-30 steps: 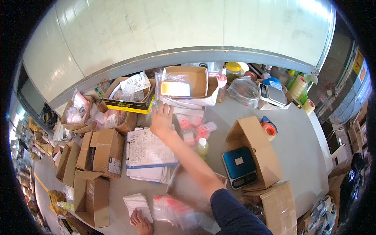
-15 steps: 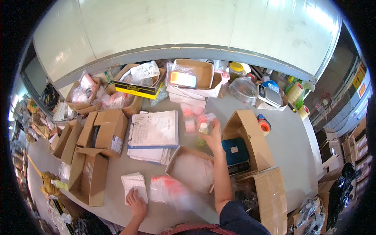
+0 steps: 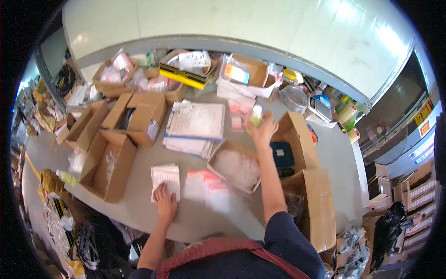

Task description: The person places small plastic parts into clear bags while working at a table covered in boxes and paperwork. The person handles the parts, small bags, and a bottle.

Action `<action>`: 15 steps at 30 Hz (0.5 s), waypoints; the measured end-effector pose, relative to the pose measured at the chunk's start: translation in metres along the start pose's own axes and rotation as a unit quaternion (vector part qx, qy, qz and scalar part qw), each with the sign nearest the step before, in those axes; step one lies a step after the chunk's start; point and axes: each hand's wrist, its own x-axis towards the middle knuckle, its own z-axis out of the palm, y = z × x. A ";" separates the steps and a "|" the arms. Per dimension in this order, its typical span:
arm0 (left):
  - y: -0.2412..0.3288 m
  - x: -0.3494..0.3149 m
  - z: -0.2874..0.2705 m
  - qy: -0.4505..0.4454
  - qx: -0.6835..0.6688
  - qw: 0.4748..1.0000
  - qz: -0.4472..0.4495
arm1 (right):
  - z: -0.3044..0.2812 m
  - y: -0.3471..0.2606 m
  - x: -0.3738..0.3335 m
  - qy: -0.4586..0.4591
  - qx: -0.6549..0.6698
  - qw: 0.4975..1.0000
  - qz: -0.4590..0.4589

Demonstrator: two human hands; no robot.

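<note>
My right hand is closed round a small bottle with a white cap and yellowish-green liquid. The bottle leans slightly, and whether its base touches the table cannot be seen. Pink-and-white packets lie just left of it. My left hand rests with its fingers spread on a small stack of printed paper slips. Between my arms lie clear plastic bags with red print, blurred. Beyond them sits a shallow carton holding clear plastic bags.
A clipboard with papers lies beyond the slips. Open cardboard boxes stand at left and right. A dark teal device sits in a box beside my right forearm. Cartons, a scale and tape rolls line the back.
My right hand has taken hold of the bottle and shifted it slightly away from me, past the pink packets. My left hand stays on the slips. The whole view has shifted.
</note>
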 end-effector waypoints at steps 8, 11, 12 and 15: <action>0.028 -0.012 -0.060 0.064 -0.187 0.980 0.000 | -0.110 -0.173 -0.006 -0.040 0.217 0.970 -0.098; 0.052 -0.011 -0.125 0.081 -0.259 0.963 -0.014 | -0.128 -0.248 -0.060 -0.166 0.317 0.926 -0.119; 0.064 -0.005 -0.151 0.072 -0.278 0.958 -0.005 | -0.133 -0.258 -0.075 -0.213 0.318 0.916 -0.116; 0.054 -0.008 -0.220 0.115 -0.259 0.959 0.020 | -0.136 -0.308 -0.130 -0.336 0.333 0.871 -0.133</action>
